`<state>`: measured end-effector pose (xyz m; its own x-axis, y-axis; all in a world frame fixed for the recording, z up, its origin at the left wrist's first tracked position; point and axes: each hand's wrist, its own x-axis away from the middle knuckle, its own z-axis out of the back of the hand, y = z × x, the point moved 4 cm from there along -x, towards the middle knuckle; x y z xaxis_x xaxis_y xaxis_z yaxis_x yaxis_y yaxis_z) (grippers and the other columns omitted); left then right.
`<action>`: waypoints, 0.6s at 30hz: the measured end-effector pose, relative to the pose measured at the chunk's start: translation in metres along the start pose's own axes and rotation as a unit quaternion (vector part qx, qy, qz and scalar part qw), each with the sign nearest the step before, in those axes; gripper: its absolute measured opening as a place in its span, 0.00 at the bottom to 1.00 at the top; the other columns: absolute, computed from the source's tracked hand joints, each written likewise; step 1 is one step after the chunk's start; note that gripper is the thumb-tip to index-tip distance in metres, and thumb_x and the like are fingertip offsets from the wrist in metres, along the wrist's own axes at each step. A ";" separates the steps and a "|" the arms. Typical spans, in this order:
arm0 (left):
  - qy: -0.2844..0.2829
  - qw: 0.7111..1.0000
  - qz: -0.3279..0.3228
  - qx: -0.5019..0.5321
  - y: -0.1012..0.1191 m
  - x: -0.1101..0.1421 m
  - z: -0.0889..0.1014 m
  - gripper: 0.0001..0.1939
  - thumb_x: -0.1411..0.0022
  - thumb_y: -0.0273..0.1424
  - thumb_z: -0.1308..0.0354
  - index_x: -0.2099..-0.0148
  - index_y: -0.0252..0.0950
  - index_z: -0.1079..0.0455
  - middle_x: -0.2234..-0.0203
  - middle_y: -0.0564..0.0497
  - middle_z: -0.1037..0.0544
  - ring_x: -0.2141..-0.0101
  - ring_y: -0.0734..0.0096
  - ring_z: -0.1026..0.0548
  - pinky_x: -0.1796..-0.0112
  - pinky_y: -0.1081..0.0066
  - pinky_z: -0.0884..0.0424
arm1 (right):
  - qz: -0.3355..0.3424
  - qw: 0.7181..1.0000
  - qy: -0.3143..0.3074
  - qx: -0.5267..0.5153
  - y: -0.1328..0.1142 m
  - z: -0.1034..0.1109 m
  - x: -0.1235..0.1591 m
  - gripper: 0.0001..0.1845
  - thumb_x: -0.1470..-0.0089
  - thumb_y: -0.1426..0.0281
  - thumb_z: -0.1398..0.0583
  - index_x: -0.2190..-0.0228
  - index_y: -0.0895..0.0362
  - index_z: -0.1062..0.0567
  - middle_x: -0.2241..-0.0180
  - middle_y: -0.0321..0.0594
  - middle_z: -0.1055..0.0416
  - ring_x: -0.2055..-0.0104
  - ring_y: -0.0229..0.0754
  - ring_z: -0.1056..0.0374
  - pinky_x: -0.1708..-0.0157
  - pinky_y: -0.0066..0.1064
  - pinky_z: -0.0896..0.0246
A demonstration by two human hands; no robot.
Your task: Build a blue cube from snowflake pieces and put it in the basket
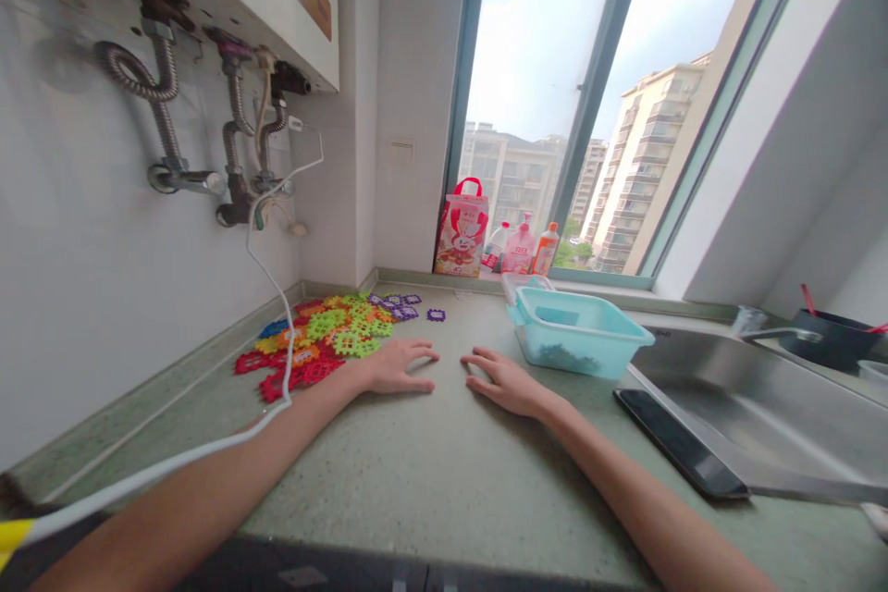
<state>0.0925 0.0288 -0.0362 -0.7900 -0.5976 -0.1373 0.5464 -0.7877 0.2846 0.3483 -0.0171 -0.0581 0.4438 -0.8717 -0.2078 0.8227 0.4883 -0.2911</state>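
My left hand (400, 367) rests on the green-grey countertop (416, 481), fingers apart and holding nothing. Just behind and left of it spreads a pile of flat plastic interlocking pieces (323, 338) in red, orange, yellow, lime green and blue. Several purple pieces (402, 306) lie at the pile's far right side, and one purple piece (436, 315) sits alone. My right hand (505, 381), also with spread fingers and nothing in it, faces the left across a gap. Beyond it stands a turquoise plastic tub (579, 324) with dark shapes showing through its lower wall.
A white cable (287, 333) hangs down across my left forearm. A black phone-like slab (680, 444) lies beside the steel sink (756, 407). Bottles (519, 250) and a red-handled package (462, 236) stand at the window. Pipes (166, 102) run below a wall unit.
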 end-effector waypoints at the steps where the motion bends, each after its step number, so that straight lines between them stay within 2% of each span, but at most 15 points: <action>1: -0.001 1.000 0.001 -0.004 0.000 0.000 -0.001 0.35 0.35 0.58 0.40 0.32 0.48 0.31 0.30 0.46 0.35 0.33 0.53 0.36 0.34 0.58 0.42 | -0.001 1.000 0.001 -0.001 0.000 0.000 0.000 0.30 0.31 0.53 0.45 0.35 0.53 0.29 0.31 0.54 0.39 0.29 0.55 0.41 0.30 0.46 0.47; 3: 0.008 0.999 0.026 -0.023 -0.003 -0.002 -0.003 0.37 0.35 0.60 0.43 0.32 0.47 0.32 0.30 0.45 0.36 0.32 0.52 0.37 0.33 0.57 0.43 | -0.006 1.000 0.004 0.000 -0.002 -0.002 -0.001 0.30 0.32 0.54 0.45 0.35 0.54 0.29 0.31 0.56 0.39 0.30 0.56 0.41 0.31 0.46 0.47; 6: 0.047 0.987 0.134 -0.070 -0.012 -0.004 -0.007 0.42 0.34 0.63 0.48 0.30 0.41 0.35 0.29 0.41 0.38 0.30 0.46 0.41 0.33 0.51 0.46 | -0.018 1.000 0.019 0.013 -0.006 -0.005 -0.003 0.29 0.32 0.56 0.44 0.36 0.55 0.28 0.32 0.58 0.38 0.30 0.57 0.40 0.31 0.48 0.47; 9: 0.085 0.963 0.224 -0.119 -0.015 -0.003 -0.008 0.45 0.35 0.64 0.51 0.30 0.37 0.34 0.31 0.37 0.35 0.32 0.41 0.39 0.36 0.47 0.41 | -0.027 0.999 0.032 0.030 -0.010 -0.008 -0.004 0.28 0.32 0.57 0.44 0.36 0.54 0.28 0.33 0.57 0.37 0.30 0.58 0.41 0.32 0.50 0.47; 11: 0.101 0.952 0.241 -0.156 -0.012 -0.002 -0.008 0.44 0.35 0.64 0.52 0.33 0.36 0.32 0.35 0.34 0.32 0.36 0.39 0.35 0.38 0.46 0.39 | -0.033 0.998 0.036 0.035 -0.013 -0.008 -0.005 0.28 0.32 0.57 0.44 0.36 0.54 0.28 0.34 0.57 0.36 0.30 0.58 0.41 0.32 0.51 0.47; 14: 0.126 0.937 0.233 -0.227 -0.007 -0.007 -0.004 0.38 0.32 0.60 0.53 0.37 0.35 0.28 0.39 0.32 0.28 0.38 0.38 0.33 0.38 0.44 0.42 | -0.039 0.998 0.044 0.034 -0.014 -0.009 -0.006 0.27 0.32 0.58 0.43 0.37 0.54 0.27 0.34 0.56 0.36 0.31 0.57 0.40 0.32 0.49 0.47; 16: 0.141 0.928 0.218 -0.268 -0.010 -0.019 -0.001 0.34 0.31 0.55 0.52 0.37 0.35 0.29 0.37 0.32 0.30 0.36 0.39 0.37 0.36 0.44 0.46 | -0.040 0.998 0.047 0.033 -0.014 -0.009 -0.007 0.27 0.32 0.58 0.43 0.37 0.53 0.27 0.34 0.56 0.35 0.31 0.57 0.40 0.33 0.49 0.47; 18: 0.143 0.920 0.217 -0.292 -0.020 -0.038 0.003 0.35 0.31 0.52 0.50 0.34 0.34 0.31 0.33 0.32 0.35 0.31 0.36 0.44 0.34 0.43 0.51 | -0.041 0.998 0.047 0.033 -0.014 -0.009 -0.007 0.26 0.32 0.58 0.43 0.37 0.53 0.27 0.34 0.56 0.35 0.31 0.56 0.41 0.33 0.49 0.48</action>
<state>0.1103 0.0679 -0.0337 -0.4018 -0.8241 -0.3993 0.9157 -0.3619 -0.1747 0.3303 -0.0174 -0.0611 0.3421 -0.8992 -0.2729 0.8775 0.4096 -0.2495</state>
